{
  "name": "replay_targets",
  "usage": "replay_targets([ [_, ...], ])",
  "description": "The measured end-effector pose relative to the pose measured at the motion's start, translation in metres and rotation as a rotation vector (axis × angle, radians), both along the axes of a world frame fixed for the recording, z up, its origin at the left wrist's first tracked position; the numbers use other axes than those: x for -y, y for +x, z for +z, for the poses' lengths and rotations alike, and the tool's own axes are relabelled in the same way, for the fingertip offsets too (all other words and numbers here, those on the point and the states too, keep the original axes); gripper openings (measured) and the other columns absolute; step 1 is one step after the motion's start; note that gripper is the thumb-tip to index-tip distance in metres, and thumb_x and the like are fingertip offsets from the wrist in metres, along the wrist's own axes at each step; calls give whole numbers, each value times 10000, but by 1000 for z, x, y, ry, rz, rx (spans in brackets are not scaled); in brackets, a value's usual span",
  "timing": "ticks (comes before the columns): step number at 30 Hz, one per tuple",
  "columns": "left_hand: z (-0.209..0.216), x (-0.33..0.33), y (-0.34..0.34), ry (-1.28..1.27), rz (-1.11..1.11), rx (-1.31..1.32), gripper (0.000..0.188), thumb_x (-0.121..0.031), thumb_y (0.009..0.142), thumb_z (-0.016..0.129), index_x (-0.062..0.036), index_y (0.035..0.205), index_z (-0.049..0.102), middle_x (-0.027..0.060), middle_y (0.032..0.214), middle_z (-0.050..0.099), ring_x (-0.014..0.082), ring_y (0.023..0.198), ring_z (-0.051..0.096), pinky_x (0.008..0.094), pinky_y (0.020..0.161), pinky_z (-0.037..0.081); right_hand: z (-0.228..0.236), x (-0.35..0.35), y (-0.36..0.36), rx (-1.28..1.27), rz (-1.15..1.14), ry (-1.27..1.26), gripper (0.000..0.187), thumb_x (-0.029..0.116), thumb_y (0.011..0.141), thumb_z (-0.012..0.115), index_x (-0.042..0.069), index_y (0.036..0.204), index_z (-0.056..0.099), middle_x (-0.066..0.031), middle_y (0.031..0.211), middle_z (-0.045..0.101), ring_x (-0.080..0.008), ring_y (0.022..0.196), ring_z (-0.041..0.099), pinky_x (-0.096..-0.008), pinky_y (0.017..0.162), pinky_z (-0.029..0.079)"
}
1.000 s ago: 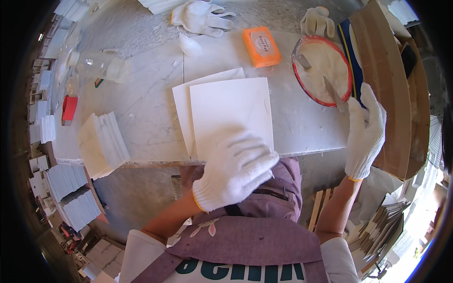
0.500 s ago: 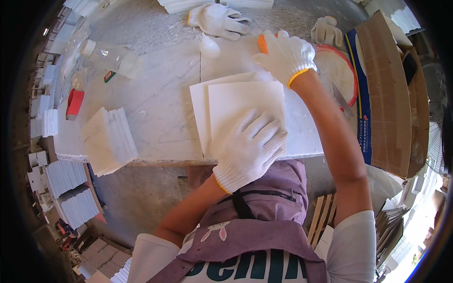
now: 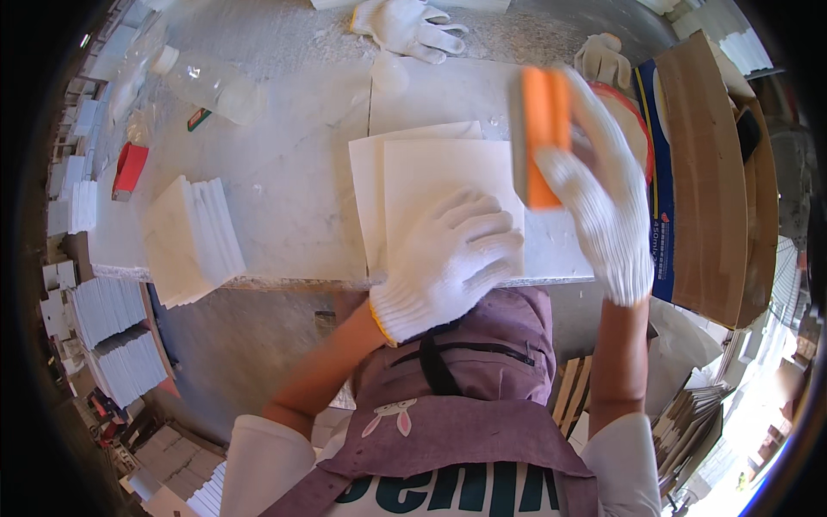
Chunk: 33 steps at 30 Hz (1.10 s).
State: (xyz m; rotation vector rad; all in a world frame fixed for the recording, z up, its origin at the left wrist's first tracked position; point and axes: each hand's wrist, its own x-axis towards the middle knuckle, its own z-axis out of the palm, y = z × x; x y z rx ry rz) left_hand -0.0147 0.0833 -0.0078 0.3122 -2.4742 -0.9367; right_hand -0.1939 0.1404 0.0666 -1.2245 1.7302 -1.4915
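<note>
marble tabletop (image 3: 297,198): orange pad (image 3: 543,112) pinched between right fingers (image 3: 564,177); left fingers (image 3: 482,228) spread on white panel (image 3: 448,168)

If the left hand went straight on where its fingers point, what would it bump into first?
Probably the orange block held in the right hand; depth is unclear, so the left hand might pass beneath it.

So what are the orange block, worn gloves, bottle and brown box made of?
The orange block looks like matte foam or plastic, evenly coloured but blurred. The worn gloves: probably knitted cotton or similar, given their ribbed texture. The bottle: likely glossy clear plastic, see-through with highlights. The brown box: apparently matte cardboard, from its plain panels.
</note>
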Motion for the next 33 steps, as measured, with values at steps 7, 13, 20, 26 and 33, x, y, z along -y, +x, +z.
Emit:
replay_targets([
  [7,-2,42,-19,-329,209,98,357,-223,805,750,-113,1138,681,114,1268,603,346,1241,520,502,1098,372,-63,-111,24,236,-334,278,650,296,944,606,-50,1463,423,-204,1359,565,-246,1172,583,-350,1013,444],
  [13,-3,35,-33,-355,278,150,408,-293,835,713,-118,1200,665,132,1298,568,325,1270,483,494,1133,332,-70,-32,-3,128,-190,331,526,240,972,554,-79,1386,499,-226,1323,598,-264,1154,594,-349,1018,431],
  [20,0,34,-35,-280,313,146,376,-238,801,734,-117,1153,688,133,1286,580,347,1236,512,499,1109,364,-72,-78,15,-75,-154,404,560,308,980,574,-73,1384,504,-235,1325,610,-232,1239,555,-324,1048,405],
  [26,-2,35,-34,-302,315,163,371,-241,787,746,-124,1135,694,128,1274,579,337,1233,513,500,1110,366,-60,-33,7,-53,-208,446,564,301,982,569,-56,1410,483,-239,1244,640,-246,1121,605,-358,974,451],
  [33,-3,35,-36,-274,329,149,354,-231,791,741,-127,1126,696,125,1260,585,329,1217,524,503,1106,374,-64,-50,10,-63,-216,513,559,300,978,572,-65,1393,493,-224,1256,641,-236,1128,604,-349,978,449],
])
